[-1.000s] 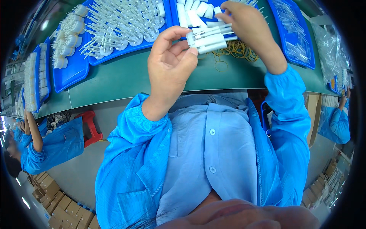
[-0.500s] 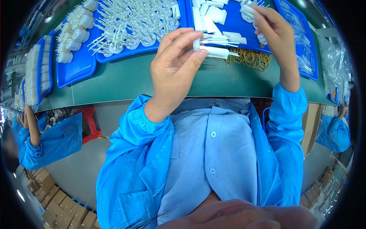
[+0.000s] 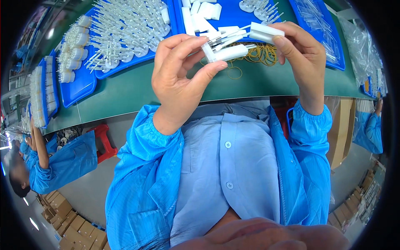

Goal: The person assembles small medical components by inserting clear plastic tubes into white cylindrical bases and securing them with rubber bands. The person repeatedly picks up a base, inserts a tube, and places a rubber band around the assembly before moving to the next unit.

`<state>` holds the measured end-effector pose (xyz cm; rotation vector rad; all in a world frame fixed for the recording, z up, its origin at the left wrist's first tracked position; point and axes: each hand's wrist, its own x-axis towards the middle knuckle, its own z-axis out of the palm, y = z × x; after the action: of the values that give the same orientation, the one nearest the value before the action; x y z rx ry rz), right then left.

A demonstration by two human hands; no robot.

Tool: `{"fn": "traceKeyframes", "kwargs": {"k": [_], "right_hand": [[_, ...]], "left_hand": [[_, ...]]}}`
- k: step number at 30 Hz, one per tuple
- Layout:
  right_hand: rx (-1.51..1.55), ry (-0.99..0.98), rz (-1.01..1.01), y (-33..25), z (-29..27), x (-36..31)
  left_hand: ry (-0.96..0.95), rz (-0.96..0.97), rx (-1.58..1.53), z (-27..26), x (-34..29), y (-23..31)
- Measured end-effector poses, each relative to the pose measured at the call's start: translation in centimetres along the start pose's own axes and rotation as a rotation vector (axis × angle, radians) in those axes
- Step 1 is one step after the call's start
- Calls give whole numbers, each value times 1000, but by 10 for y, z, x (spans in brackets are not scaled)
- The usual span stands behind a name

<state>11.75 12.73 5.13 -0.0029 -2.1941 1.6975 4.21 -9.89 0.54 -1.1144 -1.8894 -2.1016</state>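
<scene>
My left hand (image 3: pixel 177 79) pinches a white disc-like base (image 3: pixel 208 52) edge-on between thumb and fingers. Several thin white-and-metal rods stick out of it to the right, and a thick white sleeve (image 3: pixel 231 53) covers the lowest ones. In my right hand (image 3: pixel 306 52), thumb and fingers grip a white foam-like sleeve (image 3: pixel 262 32) by its right end. The sleeve's left end is at the tip of an upper rod; whether the rod is inside it I cannot tell.
Beyond my hands, a blue tray (image 3: pixel 233 18) bears loose white sleeves (image 3: pixel 208 11) and more rodded bases (image 3: pixel 264 10). Left of it, another tray holds many rodded bases (image 3: pixel 129 27). Yellow rubber bands (image 3: pixel 264 55) lie on the green table (image 3: pixel 137 89). Clear tubes (image 3: pixel 314 21) fill the right tray.
My right hand has brought the white sleeve down and left from above the tray to the rod tips. My left hand has shifted slightly left, tilting the base.
</scene>
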Motion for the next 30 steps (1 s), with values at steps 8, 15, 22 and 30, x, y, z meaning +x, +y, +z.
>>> {"fn": "traceKeyframes", "kwargs": {"k": [8, 15, 22, 30], "right_hand": [[23, -13, 22, 4, -11, -9], [245, -88, 103, 10, -3, -11], [256, -145, 196, 7, 2, -9], [403, -174, 235, 20, 10, -9]], "left_hand": [[-32, 36, 34, 12, -2, 2], [-92, 33, 98, 17, -2, 0], [-119, -9, 146, 17, 0, 0], [-122, -15, 96, 16, -1, 3]]}}
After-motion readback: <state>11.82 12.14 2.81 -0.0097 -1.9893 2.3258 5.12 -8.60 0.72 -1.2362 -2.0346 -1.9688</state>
